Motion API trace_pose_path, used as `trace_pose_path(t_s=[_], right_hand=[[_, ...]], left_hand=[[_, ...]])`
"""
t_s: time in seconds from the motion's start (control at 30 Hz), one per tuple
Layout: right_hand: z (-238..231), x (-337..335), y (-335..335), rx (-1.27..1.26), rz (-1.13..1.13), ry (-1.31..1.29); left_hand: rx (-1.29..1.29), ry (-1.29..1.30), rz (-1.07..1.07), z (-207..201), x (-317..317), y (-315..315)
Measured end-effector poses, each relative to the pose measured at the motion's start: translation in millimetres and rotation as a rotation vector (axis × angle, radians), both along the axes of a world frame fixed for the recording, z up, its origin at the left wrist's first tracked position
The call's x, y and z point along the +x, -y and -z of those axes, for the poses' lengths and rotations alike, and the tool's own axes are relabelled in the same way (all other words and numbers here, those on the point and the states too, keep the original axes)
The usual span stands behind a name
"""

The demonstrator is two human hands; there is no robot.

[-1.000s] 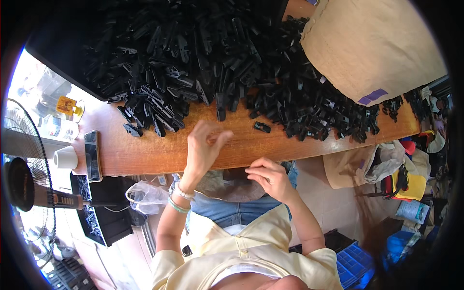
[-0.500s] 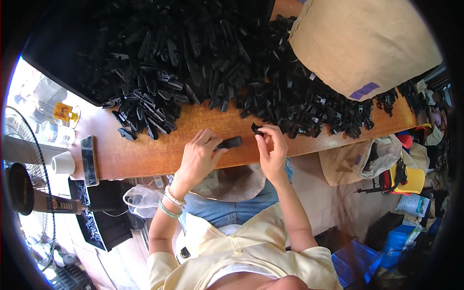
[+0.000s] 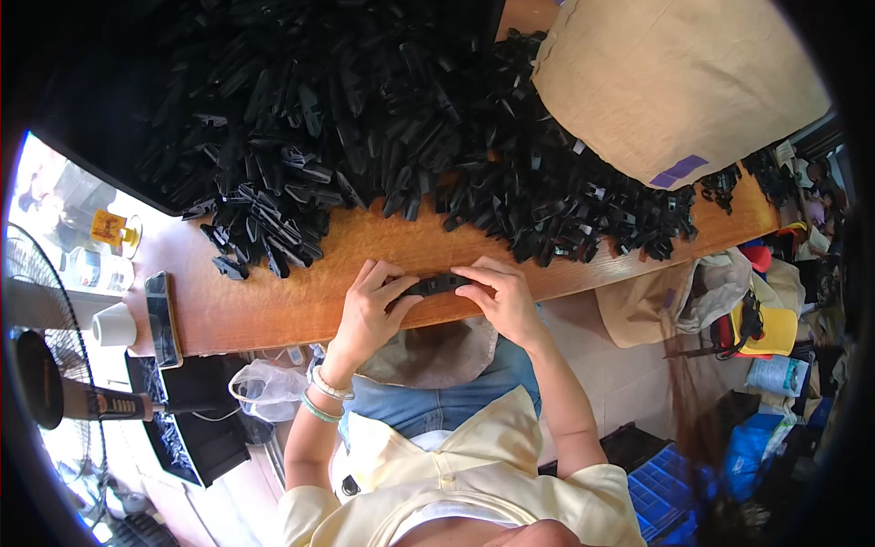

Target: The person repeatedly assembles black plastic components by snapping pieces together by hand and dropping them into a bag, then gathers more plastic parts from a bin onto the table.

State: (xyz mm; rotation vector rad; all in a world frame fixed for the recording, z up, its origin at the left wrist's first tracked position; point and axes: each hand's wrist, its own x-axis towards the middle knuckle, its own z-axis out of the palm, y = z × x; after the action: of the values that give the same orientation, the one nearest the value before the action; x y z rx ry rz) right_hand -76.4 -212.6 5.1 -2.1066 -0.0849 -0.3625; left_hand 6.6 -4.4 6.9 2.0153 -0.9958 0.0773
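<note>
Between my two hands, just above the front of the wooden table (image 3: 246,310), lies a short, long-shaped black plastic part (image 3: 436,284). My left hand (image 3: 369,305) pinches its left end with thumb and fingers. At the other end, my right hand (image 3: 503,301) is closed on it with the thumb below and fingers above. The small black piece that was in my right hand cannot be told apart from the longer part. Beyond my hands lie a heap of long black plastic parts (image 3: 301,118) and, to its right, a heap of smaller black pieces (image 3: 565,205).
A large tan bag (image 3: 674,91) stands over the right heap. A phone (image 3: 163,319) and a white cup (image 3: 115,325) are at the table's left end, near a fan (image 3: 46,374). An open tan bag (image 3: 428,351) hangs below the table edge before my lap.
My right hand has moved left to meet the black part in my left hand, bringing its small black piece against it. The part now spans both hands.
</note>
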Motion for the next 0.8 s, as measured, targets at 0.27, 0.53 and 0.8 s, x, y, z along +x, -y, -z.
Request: trace_pose_path(t_s=[0.27, 0.53, 0.8], right_hand=[[-0.1, 7.5, -10.3, -0.138, -0.061, 0.062], [2.1, -8.6, -7.5, -0.063, -0.056, -0.036], [-9.5, 7.9, -6.5, -0.141, 0.140, 0.062]], left_hand=[[0.007, 0.034, 0.093, 1.8, 2.7, 3.0], [0.064, 0.115, 0.192, -9.0, 11.0, -0.9], [0.276, 0.456, -0.262, -4.3, 56.8, 55.5]])
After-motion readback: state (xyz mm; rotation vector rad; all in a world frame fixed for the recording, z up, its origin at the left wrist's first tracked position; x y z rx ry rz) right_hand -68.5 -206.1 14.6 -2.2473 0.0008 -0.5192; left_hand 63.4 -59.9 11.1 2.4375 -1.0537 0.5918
